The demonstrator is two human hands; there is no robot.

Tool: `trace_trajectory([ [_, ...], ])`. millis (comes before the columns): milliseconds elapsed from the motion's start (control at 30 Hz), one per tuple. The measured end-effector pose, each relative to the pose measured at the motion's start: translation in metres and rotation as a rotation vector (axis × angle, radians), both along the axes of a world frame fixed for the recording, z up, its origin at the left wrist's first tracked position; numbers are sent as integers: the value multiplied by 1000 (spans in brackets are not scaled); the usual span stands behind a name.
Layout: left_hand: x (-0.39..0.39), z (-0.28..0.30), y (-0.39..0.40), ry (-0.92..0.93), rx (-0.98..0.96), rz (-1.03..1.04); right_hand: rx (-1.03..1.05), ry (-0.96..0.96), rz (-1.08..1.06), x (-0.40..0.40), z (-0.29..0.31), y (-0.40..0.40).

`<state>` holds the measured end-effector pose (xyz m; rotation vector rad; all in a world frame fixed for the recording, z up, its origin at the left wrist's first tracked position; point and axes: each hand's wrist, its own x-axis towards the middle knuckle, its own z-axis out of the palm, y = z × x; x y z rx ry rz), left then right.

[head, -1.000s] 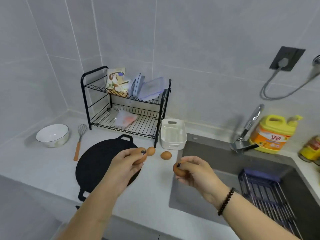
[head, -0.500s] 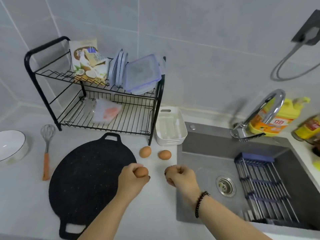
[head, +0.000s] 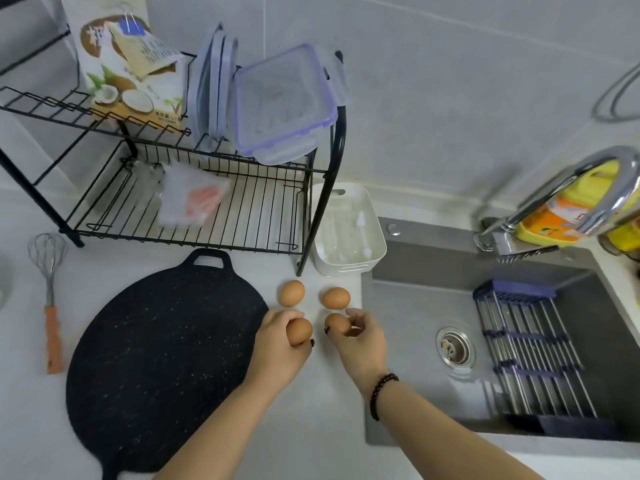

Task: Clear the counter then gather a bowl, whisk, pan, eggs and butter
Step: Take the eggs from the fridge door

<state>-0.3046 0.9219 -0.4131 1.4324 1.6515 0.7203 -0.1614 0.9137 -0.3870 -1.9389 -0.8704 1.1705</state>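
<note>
Two brown eggs lie on the white counter, one (head: 292, 293) beside the pan and one (head: 335, 297) nearer the sink. Just in front of them my left hand (head: 280, 351) grips a third egg (head: 299, 330), and my right hand (head: 362, 341) grips a fourth egg (head: 337, 323), both low over the counter. A round black speckled pan (head: 156, 355) lies left of my hands. A wire whisk (head: 50, 292) with an orange handle lies further left. The bowl is almost out of frame at the left edge.
A black two-tier wire rack (head: 194, 216) stands behind the pan, holding a coconut package, plastic lids and a bag. A white plastic tray (head: 346, 233) sits beside it. The grey sink (head: 433, 306) with a drain rack (head: 530, 351), tap and yellow detergent bottle is to the right.
Both hands have come down and forward with their eggs, close behind the two eggs on the counter. The camera has tilted down and moved nearer.
</note>
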Motion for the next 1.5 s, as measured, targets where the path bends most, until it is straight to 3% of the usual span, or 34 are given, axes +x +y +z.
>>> trace_trajectory([
  [667,6,-17,-1,67,70,-62,33,-13,78,4,-19,0],
  [1133,13,3,-26,110,140,119,48,-69,189,36,-9,-10],
  [1500,49,51,-107,194,239,305,169,-32,429,77,36,-48],
])
